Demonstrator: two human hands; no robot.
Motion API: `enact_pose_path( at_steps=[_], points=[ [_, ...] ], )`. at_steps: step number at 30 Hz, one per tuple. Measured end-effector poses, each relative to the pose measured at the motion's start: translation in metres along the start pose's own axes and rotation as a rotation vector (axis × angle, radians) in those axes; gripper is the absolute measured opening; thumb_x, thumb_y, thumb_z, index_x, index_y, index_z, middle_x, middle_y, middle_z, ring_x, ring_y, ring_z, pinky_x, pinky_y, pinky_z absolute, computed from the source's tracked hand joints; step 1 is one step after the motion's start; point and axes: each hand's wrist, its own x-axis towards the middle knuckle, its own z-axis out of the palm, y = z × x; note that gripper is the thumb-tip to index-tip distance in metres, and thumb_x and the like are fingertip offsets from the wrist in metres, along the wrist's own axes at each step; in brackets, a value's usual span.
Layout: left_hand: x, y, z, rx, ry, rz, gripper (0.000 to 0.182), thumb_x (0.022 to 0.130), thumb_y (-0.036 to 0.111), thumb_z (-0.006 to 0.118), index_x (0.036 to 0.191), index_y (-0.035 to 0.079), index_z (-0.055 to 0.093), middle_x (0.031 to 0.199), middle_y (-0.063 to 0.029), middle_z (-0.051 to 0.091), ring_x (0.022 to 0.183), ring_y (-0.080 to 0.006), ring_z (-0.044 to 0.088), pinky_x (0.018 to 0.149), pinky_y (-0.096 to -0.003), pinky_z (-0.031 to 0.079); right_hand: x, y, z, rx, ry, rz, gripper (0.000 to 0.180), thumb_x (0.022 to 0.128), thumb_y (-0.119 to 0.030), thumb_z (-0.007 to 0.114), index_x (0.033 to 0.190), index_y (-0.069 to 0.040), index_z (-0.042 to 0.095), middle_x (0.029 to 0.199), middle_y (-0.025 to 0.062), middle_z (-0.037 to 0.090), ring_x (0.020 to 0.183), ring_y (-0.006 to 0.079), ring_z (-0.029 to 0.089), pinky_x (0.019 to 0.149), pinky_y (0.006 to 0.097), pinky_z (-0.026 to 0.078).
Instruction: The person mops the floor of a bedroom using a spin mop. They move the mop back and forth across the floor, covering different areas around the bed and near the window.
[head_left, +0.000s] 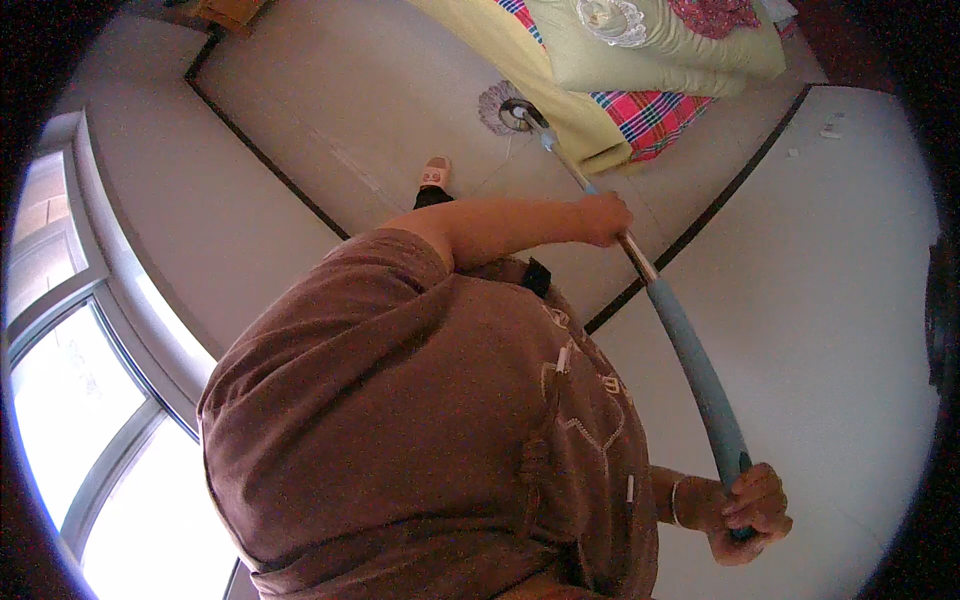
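My left hand (606, 218) is closed around the metal pole of a mop (641, 259), partway down its length. At the upper end my right hand (752, 510), with a pale band at the wrist, grips the blue-grey handle sleeve (694, 367). The pole slants away from me to a round mop head (501, 109) with a greyish fringe. It rests on the floor (330, 82) beside the hanging edge of a yellow cover (517, 75). One slippered foot (435, 174) shows beyond my left arm; the other foot is hidden.
A folded pale green quilt (660, 56) lies over the yellow cover and a red plaid cloth (652, 120). A black baseboard (727, 199) runs along the white wall (817, 300). At the left is a bright window (75, 375); a brown object (229, 13) stands at the far left.
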Motion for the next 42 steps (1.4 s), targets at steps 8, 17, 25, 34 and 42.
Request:
enact_pose_path(
  at_steps=[8,17,25,34,42],
  points=[
    [-0.004,0.019,0.017,-0.050,-0.073,0.023,0.017,0.069,0.021,0.063,0.076,0.006,0.061,0.079,-0.0116,0.061,0.081,-0.0328,0.057,0.065,-0.0452,0.048,0.014,-0.007,-0.020,0.094,-0.274,-0.019,0.025,0.079,-0.027,0.040,0.084,-0.005,0.051,0.044,-0.0050,0.046,0.038,0.0075,0.044,0.042,0.0234,0.037],
    [-0.015,-0.025,-0.001,-0.037,0.013,-0.059,0.014,0.070,0.021,0.061,0.080,0.010,0.061,0.084,-0.0091,0.060,0.086,-0.0307,0.055,0.066,-0.0452,0.047,0.045,0.044,-0.016,0.264,-0.212,0.003,0.022,0.075,-0.031,0.048,0.080,-0.010,0.047,0.045,-0.0042,0.051,0.037,0.0048,0.047,0.040,0.0194,0.039],
    [-0.043,-0.081,-0.039,-0.027,-0.028,-0.372,0.018,0.069,0.020,0.062,0.084,0.010,0.061,0.088,-0.0101,0.060,0.091,-0.0305,0.055,0.065,-0.0457,0.048,0.071,0.117,0.011,0.471,-0.189,0.071,0.021,0.076,-0.031,0.047,0.079,-0.010,0.046,0.049,-0.0025,0.052,0.039,0.0053,0.046,0.042,0.0203,0.037],
    [-0.134,-0.176,-0.068,0.093,0.084,-0.632,0.020,0.064,0.017,0.065,0.080,0.007,0.058,0.080,-0.0135,0.058,0.085,-0.0339,0.056,0.072,-0.0438,0.048,0.067,0.219,0.095,0.682,-0.016,0.263,0.013,0.073,-0.020,0.042,0.075,-0.007,0.045,0.051,0.0070,0.043,0.042,0.0161,0.037,0.042,0.0329,0.027],
    [-0.165,-0.174,-0.059,0.059,0.256,-0.704,0.019,0.062,0.017,0.068,0.075,0.007,0.058,0.084,-0.0119,0.058,0.088,-0.0330,0.053,0.075,-0.0417,0.047,0.057,0.210,0.113,0.571,-0.264,0.292,0.006,0.067,-0.015,0.044,0.069,-0.009,0.043,0.050,0.0040,0.041,0.042,0.0137,0.034,0.042,0.0318,0.029]
  ],
)
